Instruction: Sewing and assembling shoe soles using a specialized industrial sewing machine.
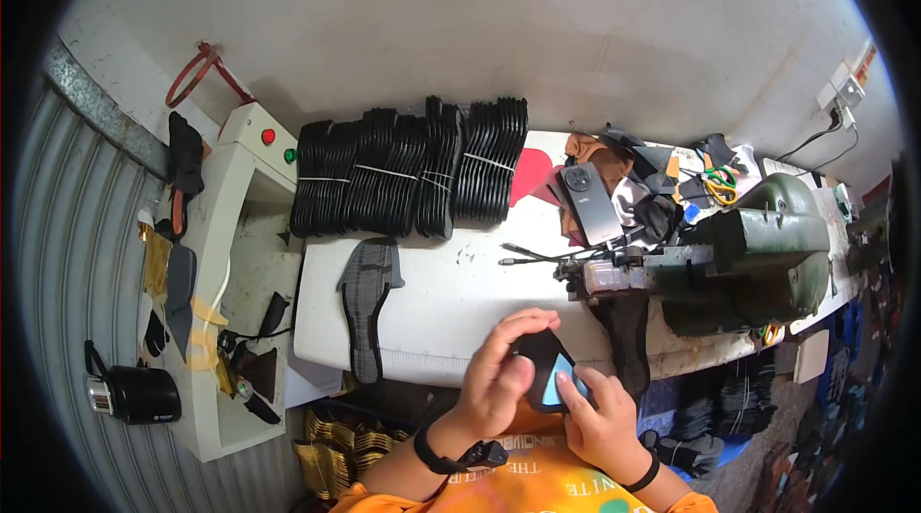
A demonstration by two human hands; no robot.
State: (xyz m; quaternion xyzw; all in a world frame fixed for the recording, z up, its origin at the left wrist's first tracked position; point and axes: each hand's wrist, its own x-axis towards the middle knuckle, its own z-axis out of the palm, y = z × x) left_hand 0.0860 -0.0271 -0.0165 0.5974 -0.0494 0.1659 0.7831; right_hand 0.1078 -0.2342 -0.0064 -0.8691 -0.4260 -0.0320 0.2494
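Between my hands, just above my lap, is a small black flat piece [543, 352] with a light blue patch; it looks like a shoe part, though its exact kind is unclear. My left hand [491, 381] grips its left edge, fingers bent over the top. Thumb and fingers of my right hand [602, 414] pinch it at the blue patch. Right beyond them, a dark sole-shaped piece [628, 345] lies under the head of the green sewing machine [767, 259]. A grey checked sole-shaped piece [366, 307] lies on the white table [451, 288] to the left.
Bundles of black soles [408, 173] tied with string stand along the wall. A phone [591, 204], fabric scraps and green-and-yellow scissors [720, 186] lie at the back right. At left stand an open-fronted cabinet [216, 254] and a black flask [142, 394].
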